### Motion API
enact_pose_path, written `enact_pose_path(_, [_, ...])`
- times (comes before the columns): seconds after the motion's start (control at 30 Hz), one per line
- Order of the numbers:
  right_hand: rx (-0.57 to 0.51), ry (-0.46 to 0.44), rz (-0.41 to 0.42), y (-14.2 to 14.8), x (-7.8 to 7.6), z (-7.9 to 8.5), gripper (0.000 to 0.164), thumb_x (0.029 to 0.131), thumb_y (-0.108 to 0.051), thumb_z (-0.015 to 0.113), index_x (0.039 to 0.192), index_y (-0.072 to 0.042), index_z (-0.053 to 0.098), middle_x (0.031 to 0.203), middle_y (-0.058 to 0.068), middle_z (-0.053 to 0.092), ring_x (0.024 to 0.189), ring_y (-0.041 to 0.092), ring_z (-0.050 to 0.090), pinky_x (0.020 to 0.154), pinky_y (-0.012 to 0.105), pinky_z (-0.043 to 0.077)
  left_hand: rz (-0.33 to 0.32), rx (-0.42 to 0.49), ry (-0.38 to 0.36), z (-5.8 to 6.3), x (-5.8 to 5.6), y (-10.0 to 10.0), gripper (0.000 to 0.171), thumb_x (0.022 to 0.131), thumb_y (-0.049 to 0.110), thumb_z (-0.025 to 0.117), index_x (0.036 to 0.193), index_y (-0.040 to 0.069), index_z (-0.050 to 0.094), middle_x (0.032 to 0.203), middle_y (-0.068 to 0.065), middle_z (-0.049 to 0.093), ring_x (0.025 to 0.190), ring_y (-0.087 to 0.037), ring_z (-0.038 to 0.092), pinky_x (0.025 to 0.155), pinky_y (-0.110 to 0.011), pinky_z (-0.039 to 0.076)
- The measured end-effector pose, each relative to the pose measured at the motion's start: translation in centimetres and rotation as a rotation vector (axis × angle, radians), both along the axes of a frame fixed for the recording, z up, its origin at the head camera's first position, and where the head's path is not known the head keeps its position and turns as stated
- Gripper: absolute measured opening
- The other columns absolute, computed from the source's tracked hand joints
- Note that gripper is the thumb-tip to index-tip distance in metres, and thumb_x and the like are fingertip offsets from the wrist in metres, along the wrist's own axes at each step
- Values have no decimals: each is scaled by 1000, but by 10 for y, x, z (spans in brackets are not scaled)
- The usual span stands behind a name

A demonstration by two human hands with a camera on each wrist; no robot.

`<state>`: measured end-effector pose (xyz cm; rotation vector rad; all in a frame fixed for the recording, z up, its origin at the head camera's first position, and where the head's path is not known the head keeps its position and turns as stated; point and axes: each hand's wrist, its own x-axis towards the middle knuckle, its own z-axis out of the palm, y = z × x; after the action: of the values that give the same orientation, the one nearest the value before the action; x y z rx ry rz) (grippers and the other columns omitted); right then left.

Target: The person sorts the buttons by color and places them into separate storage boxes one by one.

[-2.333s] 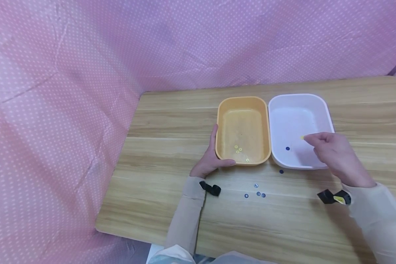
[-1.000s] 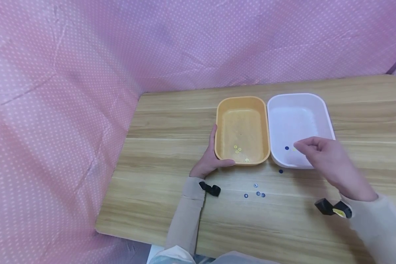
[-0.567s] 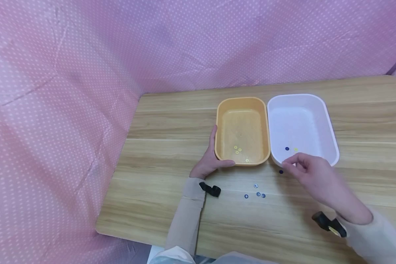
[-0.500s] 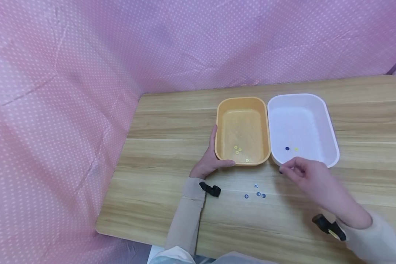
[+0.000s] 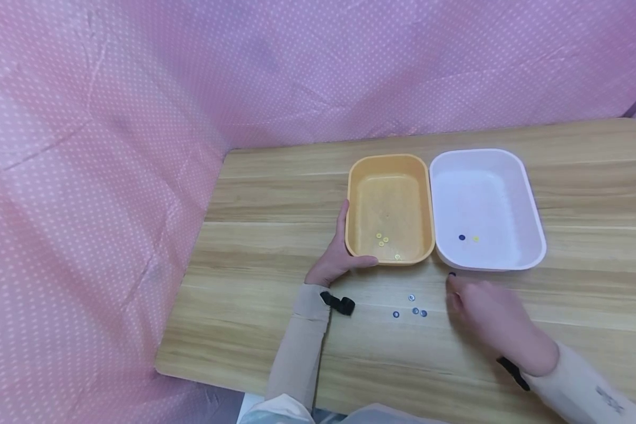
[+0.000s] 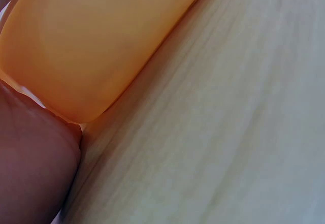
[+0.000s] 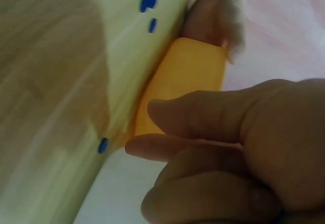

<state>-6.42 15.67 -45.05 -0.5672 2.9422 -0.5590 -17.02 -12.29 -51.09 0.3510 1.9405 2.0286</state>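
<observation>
Right hand (image 5: 495, 312) drawn back | fingers (image 7: 152, 147) parted near blue disc (image 7: 103, 145)

behind my left fingers (image 5: 342, 219) i wear a long beige sleeve (image 5: 298, 347), with a black strap (image 5: 331, 299) and chunky black block (image 5: 346, 305) at its end. behind my right fingers (image 5: 457, 285), another beige sleeve (image 5: 577, 380) has a black band (image 5: 513, 373) and, farther back, a dark marking (image 5: 609, 400).
</observation>
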Motion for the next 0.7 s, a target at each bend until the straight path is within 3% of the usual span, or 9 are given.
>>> enact_pose_path(0.37, [50, 6, -4, -1, -5, -9, 22, 86, -10, 59, 66, -13, 50, 51, -2, 39, 44, 15, 38, 36, 31, 31, 2, 7, 11, 0, -1, 1, 133, 61, 3, 87, 147, 44, -5, 155, 6, 13, 128, -22, 39, 110, -32, 21])
enact_pose_path(0.7, [60, 22, -28, -2, -7, -11, 16, 87, -13, 61, 76, -9, 51, 50, -2, 37, 42, 14, 36, 35, 29, 29, 4, -6, -1, -1, -1, 1, 132, 62, 5, 87, 147, 44, -6, 156, 6, 13, 130, -21, 37, 111, -34, 19])
